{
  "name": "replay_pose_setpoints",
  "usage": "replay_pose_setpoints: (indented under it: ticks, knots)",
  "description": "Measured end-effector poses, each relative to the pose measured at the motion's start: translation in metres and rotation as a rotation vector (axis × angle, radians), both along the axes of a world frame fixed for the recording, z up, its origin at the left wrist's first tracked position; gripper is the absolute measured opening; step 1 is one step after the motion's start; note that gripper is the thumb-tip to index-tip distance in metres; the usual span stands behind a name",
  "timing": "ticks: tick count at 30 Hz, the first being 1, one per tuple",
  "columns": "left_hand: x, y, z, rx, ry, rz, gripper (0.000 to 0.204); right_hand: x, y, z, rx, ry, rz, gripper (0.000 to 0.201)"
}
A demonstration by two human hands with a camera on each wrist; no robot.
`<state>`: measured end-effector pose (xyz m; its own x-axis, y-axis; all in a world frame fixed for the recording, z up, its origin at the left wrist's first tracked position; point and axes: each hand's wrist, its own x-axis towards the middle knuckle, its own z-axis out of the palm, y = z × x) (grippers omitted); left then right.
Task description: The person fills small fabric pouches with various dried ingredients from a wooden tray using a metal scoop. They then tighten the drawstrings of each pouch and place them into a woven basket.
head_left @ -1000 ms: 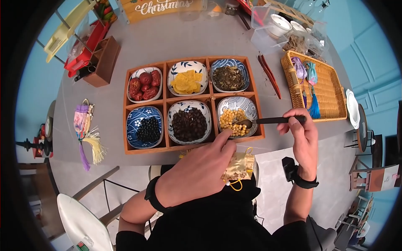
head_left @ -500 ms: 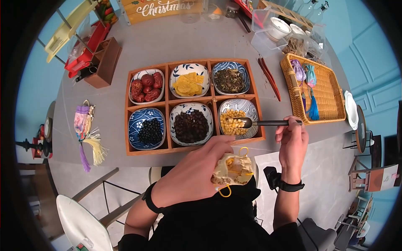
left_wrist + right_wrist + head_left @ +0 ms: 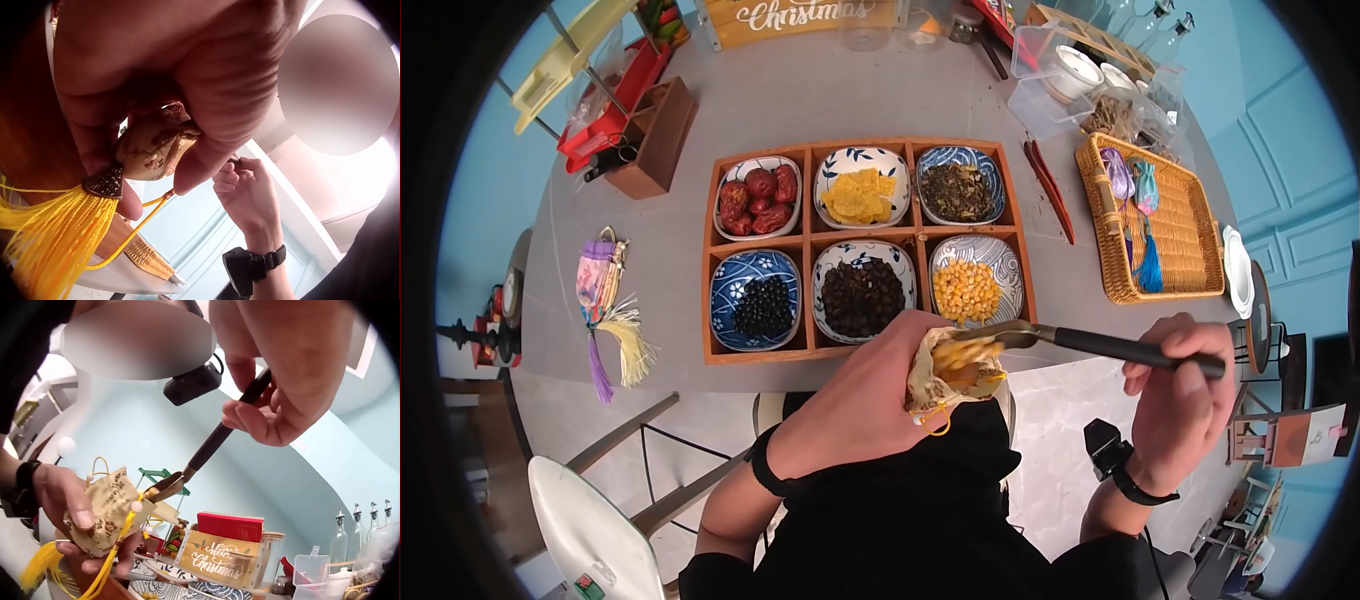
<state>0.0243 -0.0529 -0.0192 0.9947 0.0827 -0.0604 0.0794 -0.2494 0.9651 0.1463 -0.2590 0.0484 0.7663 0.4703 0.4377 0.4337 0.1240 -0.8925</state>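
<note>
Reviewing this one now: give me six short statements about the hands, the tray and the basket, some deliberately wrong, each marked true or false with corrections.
1. The left hand holds a pale gold pouch. True.
2. The right hand holds a spoon by its dark handle. True.
3. The spoon's bowl rests on the table. False: it is at the pouch's open mouth.
4. The wooden tray has four compartments. False: the wooden tray has six.
5. A lilac pouch and a teal pouch lie in the wicker basket. True.
6. The corn is right beside the red dates. False: the corn kernels are in the tray's near right corner, the red dates in its far left.
</note>
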Motion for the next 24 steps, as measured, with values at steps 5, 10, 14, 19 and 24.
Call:
replay_pose_setpoints:
  ticks: [5,10,14,19,24]
  knots:
    - [-0.002,0.0,-0.005,0.032,-0.025,0.002,0.053,0.02,-0.007,-0.013,0.144,0.094,0.027,0.021]
    - [-0.003,-0.003,-0.006,0.157,-0.103,-0.072,0.054,0.056,0.009,-0.06,-0.079,0.307,-0.038,0.019]
    - [0.002,-0.004,0.002,0.245,0.012,-0.139,0.051,0.064,0.015,-0.079,-0.128,0.396,0.114,0.018]
    - [0.004,-0.007,0.007,0.29,0.051,-0.156,0.049,0.07,0.012,-0.077,-0.076,0.394,0.104,0.019]
    - [0.007,-0.007,0.011,0.302,0.074,-0.171,0.048,0.068,0.0,-0.081,-0.184,0.4,0.14,0.018]
